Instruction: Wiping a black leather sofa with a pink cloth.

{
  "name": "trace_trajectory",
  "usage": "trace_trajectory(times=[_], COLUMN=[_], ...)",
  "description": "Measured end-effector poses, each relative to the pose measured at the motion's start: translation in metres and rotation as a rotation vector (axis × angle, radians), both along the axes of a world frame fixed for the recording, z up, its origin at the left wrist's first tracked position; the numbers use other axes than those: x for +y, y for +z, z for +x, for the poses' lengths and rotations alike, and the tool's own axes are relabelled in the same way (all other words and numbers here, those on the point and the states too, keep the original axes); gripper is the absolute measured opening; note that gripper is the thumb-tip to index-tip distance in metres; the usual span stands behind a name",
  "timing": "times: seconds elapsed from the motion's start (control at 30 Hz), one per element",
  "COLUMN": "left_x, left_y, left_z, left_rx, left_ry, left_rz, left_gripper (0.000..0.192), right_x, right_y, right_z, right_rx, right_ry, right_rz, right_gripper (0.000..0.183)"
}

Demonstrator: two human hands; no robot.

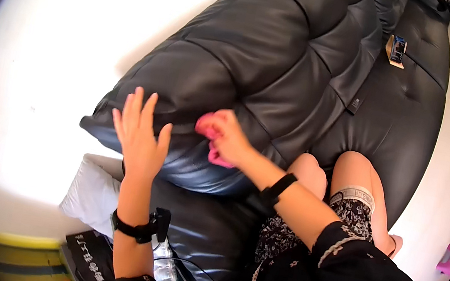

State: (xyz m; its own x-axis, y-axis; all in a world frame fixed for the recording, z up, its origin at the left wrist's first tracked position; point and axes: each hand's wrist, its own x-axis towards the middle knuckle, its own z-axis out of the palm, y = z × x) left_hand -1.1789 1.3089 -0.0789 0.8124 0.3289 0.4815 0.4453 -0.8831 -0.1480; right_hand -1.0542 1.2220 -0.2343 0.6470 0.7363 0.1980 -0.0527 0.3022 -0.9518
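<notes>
My right hand (227, 138) is closed around a bunched pink cloth (208, 124), part of which hangs below the fingers. It is held over the tufted backrest of a black leather sofa (205, 70). Further left, my left hand (140, 137) is raised with its fingers spread and nothing in it, near the end of the backrest. Both wrists wear black straps. Whether either hand touches the leather cannot be told.
A small dark remote control (355, 104) and a phone on a wooden stand (397, 49) are on the seat. A pale pillow (93, 192), a dark bag with writing (91, 259) and a yellowish container (26, 261) are at lower left. Pink and grey stools stand on the floor.
</notes>
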Motion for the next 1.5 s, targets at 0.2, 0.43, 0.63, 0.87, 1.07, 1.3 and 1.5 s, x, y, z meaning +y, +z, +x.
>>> trace_trajectory(times=[0.2,0.43,0.63,0.87,1.07,1.3,1.5], left_x=[0.018,0.019,0.024,0.028,0.023,0.012,0.034], left_y=[-0.03,-0.047,-0.064,-0.073,-0.076,-0.057,0.015], left_z=[0.044,0.044,0.036,0.036,0.03,0.034,0.03], left_rx=[0.01,-0.083,-0.203,-0.277,-0.304,-0.272,0.042], left_ry=[0.288,0.221,0.181,0.088,0.083,0.125,0.08], left_rz=[0.081,0.182,0.205,0.116,0.105,0.086,-0.172], left_gripper=[0.07,0.058,0.037,0.034,0.038,0.043,0.037], right_x=[-0.06,-0.083,-0.029,0.043,0.028,-0.016,-0.054], right_y=[-0.051,-0.015,0.064,0.104,0.044,0.026,0.022], right_z=[-0.05,0.01,0.081,0.11,0.1,0.115,0.129], right_rx=[-0.707,-0.258,-0.111,-0.708,-0.759,-0.874,-0.476], right_ry=[0.414,0.107,-0.1,-0.393,-0.42,-0.312,-0.214], right_rz=[-0.182,-0.262,0.177,0.144,-0.076,-0.297,-0.352], right_gripper=[0.01,0.021,0.022,0.017,0.018,0.018,0.022])
